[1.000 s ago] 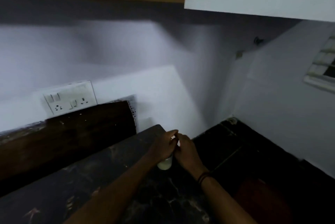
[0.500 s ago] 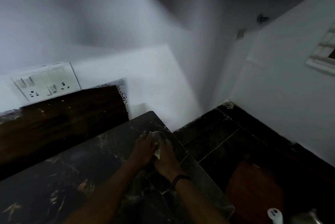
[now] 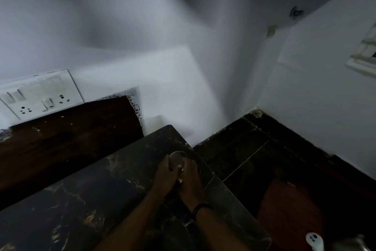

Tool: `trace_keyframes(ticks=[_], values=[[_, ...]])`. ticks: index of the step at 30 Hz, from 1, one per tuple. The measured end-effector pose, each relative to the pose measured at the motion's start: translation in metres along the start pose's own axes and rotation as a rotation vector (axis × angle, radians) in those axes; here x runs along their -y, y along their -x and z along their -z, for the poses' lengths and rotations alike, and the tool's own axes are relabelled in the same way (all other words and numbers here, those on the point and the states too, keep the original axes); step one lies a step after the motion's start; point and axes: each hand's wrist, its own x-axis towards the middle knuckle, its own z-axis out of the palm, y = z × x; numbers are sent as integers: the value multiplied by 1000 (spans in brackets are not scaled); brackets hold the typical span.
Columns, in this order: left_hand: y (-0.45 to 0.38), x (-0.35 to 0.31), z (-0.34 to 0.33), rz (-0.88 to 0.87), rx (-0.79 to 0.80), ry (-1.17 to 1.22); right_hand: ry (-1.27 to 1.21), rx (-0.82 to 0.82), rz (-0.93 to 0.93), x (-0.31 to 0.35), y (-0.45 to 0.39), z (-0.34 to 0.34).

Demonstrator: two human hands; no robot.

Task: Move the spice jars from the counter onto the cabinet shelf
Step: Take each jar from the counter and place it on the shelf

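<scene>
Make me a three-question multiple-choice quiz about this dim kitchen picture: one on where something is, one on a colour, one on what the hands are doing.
1. Where is the jar?
A. on the floor
B. near the counter's right edge
C. on a shelf

2. What colour is the socket panel?
A. white
B. red
C. black

3. What are the hands doing?
A. hanging idle
B. pressing a switch
C. both holding the jar

Answers:
1 B: it sits on the dark counter by the edge.
2 A: white against the wall.
3 C: left hand and right hand wrap it.
</scene>
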Motion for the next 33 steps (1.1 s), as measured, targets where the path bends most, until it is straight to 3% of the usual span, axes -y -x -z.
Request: trace_keyframes(ticks=[8, 11, 17, 28, 33], values=[[14, -32, 11, -82, -144, 187, -56, -166, 39, 30, -20, 27], [22, -61, 28, -153, -257, 241, -188, -135, 34, 52, -30, 57], [31, -122, 69, -210, -306, 356, -428, -89, 172, 98, -38, 113], [57, -190, 125, -408, -122, 533, -824, -66, 313, 188, -42, 172], [75, -241, 162, -517, -127, 634, -1022, -60, 340, 255, -55, 210]])
